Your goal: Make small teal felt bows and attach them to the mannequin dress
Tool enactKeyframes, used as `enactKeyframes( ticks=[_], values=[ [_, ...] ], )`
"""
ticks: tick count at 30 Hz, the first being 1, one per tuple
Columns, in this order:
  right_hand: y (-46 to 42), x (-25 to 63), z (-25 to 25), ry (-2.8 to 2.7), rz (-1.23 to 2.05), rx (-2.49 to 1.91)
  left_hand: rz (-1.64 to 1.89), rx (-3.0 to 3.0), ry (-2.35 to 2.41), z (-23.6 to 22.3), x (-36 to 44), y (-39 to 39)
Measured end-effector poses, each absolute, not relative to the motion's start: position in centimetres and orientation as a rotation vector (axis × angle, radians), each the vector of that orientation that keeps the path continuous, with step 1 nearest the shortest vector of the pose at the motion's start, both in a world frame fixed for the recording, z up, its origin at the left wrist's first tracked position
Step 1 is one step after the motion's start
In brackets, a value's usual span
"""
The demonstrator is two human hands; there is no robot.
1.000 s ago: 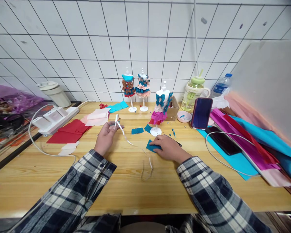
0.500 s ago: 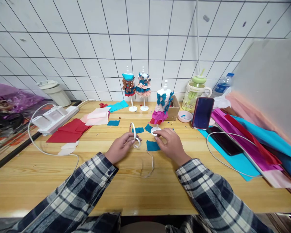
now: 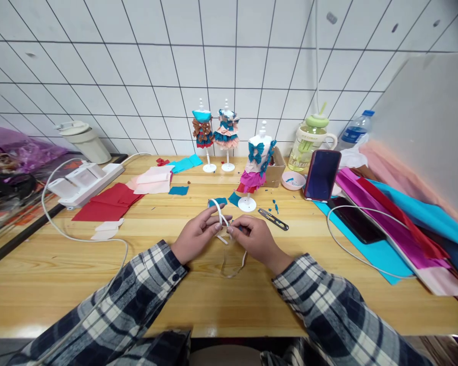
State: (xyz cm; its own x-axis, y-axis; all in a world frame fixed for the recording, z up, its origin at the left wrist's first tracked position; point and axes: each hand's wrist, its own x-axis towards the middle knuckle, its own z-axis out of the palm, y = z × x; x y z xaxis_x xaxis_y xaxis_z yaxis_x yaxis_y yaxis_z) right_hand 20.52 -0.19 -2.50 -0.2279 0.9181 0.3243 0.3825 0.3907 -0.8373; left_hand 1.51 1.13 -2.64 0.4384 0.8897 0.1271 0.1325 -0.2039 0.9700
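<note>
The right hand (image 3: 256,240) has just come away from the doll stand (image 3: 247,204) and joined the left hand (image 3: 194,238) at the white ribbon (image 3: 218,210). So the ribbon is now between both hands, above the near-middle part of the table (image 3: 152,295). The left fingers hold its loop, and the right fingertips seem to pinch it near the crossing. The small black cutter (image 3: 274,219), now uncovered, lies at right, beyond the right hand.
</note>
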Motion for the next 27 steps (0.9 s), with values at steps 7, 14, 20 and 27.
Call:
enactKeyframes(
  ticks=[7,14,20,27],
  values=[
    [-0.4,20.1,-2.8,-1.907,0.802,-1.124,0.933,1.558,0.837,-2.3,2.4,0.2],
    [-0.4,20.1,-2.7,-1.984,0.767,-1.167,0.928,1.715,0.95,-2.4,2.0,0.3],
    [-0.2,20.3,-2.9,-1.978,0.775,-1.129,0.953,1.59,0.782,-2.3,2.3,0.0],
    [-0.1,20.4,-3.2,-1.963,0.799,-1.1,0.938,1.499,0.76,-2.3,2.5,0.0]
  ],
)
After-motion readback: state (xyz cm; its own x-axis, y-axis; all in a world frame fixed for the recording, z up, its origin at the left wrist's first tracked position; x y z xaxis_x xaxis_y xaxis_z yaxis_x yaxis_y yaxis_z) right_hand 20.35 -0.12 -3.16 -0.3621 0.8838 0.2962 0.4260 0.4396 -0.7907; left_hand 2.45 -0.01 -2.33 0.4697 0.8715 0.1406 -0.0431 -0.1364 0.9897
